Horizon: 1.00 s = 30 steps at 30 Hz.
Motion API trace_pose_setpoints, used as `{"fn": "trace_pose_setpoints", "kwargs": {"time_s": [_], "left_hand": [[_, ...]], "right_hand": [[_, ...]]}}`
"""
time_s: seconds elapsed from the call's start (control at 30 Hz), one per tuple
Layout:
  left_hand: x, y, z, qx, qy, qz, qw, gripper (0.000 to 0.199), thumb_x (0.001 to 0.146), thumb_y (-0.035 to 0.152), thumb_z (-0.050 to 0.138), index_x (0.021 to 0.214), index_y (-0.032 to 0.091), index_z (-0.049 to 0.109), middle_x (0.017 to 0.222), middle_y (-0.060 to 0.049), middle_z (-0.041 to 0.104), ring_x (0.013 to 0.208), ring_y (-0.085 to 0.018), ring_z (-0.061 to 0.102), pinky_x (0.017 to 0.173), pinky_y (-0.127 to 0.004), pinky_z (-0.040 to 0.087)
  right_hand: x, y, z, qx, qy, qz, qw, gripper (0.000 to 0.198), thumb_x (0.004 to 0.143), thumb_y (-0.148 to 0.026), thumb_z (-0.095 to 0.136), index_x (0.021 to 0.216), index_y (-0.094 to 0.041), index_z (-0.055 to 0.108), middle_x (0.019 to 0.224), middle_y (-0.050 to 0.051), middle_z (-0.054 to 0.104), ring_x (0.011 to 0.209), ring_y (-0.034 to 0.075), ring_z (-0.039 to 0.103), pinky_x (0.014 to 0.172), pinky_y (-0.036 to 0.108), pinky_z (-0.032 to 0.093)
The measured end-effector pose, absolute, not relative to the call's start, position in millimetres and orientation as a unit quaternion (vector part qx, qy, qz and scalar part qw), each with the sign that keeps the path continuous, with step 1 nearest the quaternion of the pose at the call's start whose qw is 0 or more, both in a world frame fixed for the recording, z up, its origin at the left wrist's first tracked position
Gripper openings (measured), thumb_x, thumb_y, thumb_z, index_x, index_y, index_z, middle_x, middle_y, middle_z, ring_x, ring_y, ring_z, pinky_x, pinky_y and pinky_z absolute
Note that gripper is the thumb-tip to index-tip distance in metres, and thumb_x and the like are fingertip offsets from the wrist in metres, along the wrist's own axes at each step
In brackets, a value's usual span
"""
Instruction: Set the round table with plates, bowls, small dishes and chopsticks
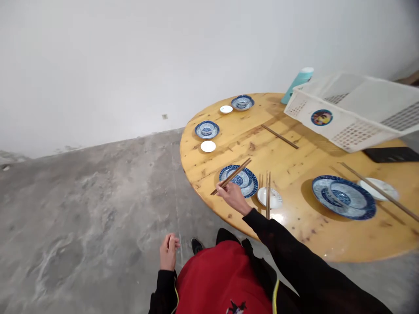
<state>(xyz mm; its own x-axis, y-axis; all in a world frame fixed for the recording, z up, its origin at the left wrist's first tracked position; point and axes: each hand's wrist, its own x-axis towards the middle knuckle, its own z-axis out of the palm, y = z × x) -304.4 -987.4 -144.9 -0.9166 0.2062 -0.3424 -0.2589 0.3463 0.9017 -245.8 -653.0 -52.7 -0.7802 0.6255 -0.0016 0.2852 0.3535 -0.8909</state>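
Observation:
My right hand [233,196] is closed on a pair of brown chopsticks [241,168], gripping them near one end. They slant above a blue-and-white plate [251,185] with a patterned bowl [236,178] on it. Just right of that hand, another pair of chopsticks [268,192] lies across a small white dish [276,200]. Off the table's edge, my left hand [169,252] hangs low over the floor, empty, its fingers loosely bent and slightly apart.
On the round wooden table [229,148] stand more blue-rimmed plates [369,209], several with bowls, and white dishes [208,146]. Loose chopsticks [279,136] lie mid-table. A white plastic basket [343,131], a turquoise container [296,85] and a flat black object [393,154] occupy the far right.

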Motion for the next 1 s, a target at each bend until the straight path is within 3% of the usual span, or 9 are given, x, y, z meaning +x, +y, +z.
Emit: {"fn": "trace_pose_setpoints", "kwargs": {"time_s": [0.27, 0.4, 0.73, 1.0], "left_hand": [[-336, -981, -140, 0.041, 0.787, 0.561, 0.252, 0.075, 0.068, 0.089, 0.059, 0.088, 0.018, 0.07, 0.075, -0.008, 0.073, 0.065, -0.021, 0.068, 0.065, -0.034, 0.056], [-364, -963, -129, 0.062, 0.789, 0.55, 0.269, 0.077, 0.067, 0.091, 0.057, 0.088, 0.018, 0.07, 0.075, -0.009, 0.073, 0.066, -0.023, 0.068, 0.067, -0.036, 0.057], [-474, -910, -124, 0.108, 0.816, 0.487, 0.292, 0.08, 0.069, 0.094, 0.053, 0.089, 0.019, 0.069, 0.077, -0.009, 0.073, 0.067, -0.024, 0.069, 0.069, -0.038, 0.058], [-557, -820, -109, 0.219, 0.796, 0.442, 0.351, 0.069, 0.079, 0.084, 0.054, 0.093, 0.019, 0.069, 0.08, -0.009, 0.073, 0.072, -0.023, 0.07, 0.072, -0.037, 0.058]], "right_hand": [[-300, -665, -59, -0.272, -0.884, 0.307, 0.225, 0.017, 0.091, -0.024, 0.051, 0.085, -0.017, 0.066, 0.082, 0.009, 0.071, 0.072, 0.02, 0.065, 0.068, 0.028, 0.044], [-324, -651, -63, -0.303, -0.884, 0.267, 0.235, 0.017, 0.094, -0.023, 0.051, 0.09, -0.017, 0.066, 0.088, 0.01, 0.069, 0.077, 0.021, 0.065, 0.07, 0.028, 0.043], [-367, -626, -112, -0.381, -0.866, 0.28, 0.16, 0.024, 0.098, -0.028, 0.044, 0.089, -0.017, 0.063, 0.09, 0.013, 0.068, 0.08, 0.025, 0.067, 0.07, 0.032, 0.047], [-380, -625, -114, -0.446, -0.783, 0.375, 0.217, 0.03, 0.095, -0.037, 0.043, 0.089, -0.018, 0.066, 0.09, 0.015, 0.071, 0.076, 0.026, 0.069, 0.071, 0.035, 0.051]]}}
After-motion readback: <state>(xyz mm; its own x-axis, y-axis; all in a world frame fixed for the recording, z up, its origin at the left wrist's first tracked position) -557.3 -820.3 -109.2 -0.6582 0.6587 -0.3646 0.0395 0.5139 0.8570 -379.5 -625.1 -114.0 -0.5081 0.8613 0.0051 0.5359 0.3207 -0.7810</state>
